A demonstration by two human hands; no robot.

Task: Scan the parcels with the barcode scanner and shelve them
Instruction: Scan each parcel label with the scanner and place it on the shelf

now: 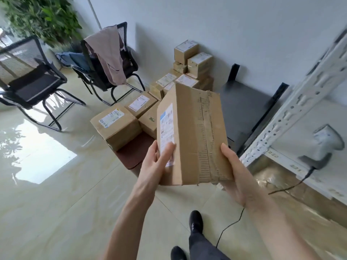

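My left hand (155,166) grips the near left corner of a long brown cardboard parcel with torn tape along its top (191,136), thumb lying across the white shipping label (166,134) on its left face, the other fingers hidden behind the box's edge. My right hand (234,173) holds the near right corner, thumb up along the side, the rest tucked underneath out of sight. The parcel is held in the air between them, tilted, above the pale tiled floor (65,203). The label print is too blurred to read. Beyond it, a heap of labelled brown cardboard boxes (120,124) sits on the floor against the far wall. To the right, a grey and black corded barcode scanner (323,147) rests on the white metal shelving rack (293,117), which is cut off at the frame edge. Far left stand two black mesh chairs (32,77).
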